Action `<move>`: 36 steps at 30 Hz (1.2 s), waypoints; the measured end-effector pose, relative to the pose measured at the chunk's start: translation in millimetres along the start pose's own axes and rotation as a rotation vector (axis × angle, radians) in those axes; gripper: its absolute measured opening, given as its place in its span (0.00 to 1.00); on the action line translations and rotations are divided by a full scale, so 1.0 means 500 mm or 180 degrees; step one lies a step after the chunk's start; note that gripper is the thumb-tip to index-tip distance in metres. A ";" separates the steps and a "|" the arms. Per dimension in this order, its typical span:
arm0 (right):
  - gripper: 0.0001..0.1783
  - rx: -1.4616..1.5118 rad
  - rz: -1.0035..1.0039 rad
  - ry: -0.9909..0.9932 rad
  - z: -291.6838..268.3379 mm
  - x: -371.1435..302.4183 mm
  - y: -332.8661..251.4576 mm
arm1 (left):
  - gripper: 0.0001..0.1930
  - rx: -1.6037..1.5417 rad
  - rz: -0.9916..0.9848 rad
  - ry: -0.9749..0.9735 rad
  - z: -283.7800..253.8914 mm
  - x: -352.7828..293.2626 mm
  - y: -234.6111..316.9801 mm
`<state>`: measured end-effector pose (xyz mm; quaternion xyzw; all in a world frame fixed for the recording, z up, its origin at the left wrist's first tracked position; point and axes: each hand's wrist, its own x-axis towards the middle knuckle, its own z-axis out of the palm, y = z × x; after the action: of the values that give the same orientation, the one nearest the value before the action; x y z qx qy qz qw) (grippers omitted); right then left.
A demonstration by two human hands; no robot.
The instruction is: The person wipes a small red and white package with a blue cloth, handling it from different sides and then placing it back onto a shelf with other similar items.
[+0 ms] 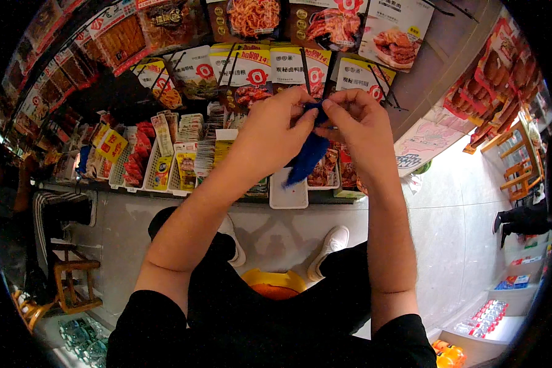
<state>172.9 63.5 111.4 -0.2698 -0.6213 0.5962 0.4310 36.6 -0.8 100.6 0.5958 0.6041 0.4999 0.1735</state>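
A blue cloth hangs from the fingers of both hands, in front of the lower row of hanging snack packets. My left hand is closed on the top of the cloth, thumb and forefinger pinched together. Close beside it, my right hand also pinches at the cloth's upper end, with its fingertips bent inward. A thin black hook reaches down toward my fingertips; whether the cloth touches it is hidden. Below the cloth's loose end lies a shallow white tray at the shelf edge.
White baskets of small snack packets line the low shelf on the left. Larger packets hang above. A yellow-rimmed stool or tub is between my legs. Wooden stools stand at the left, with people at both sides.
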 end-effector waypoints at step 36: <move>0.13 -0.2079 -0.0511 -0.0934 -0.110 0.029 0.031 | 0.08 -0.0797 0.0060 -0.0263 -0.069 0.022 0.001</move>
<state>210.2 105.8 95.0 -0.2551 -0.8533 0.3631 0.2738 6.5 -4.9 120.3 0.5953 0.5237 0.5480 0.2665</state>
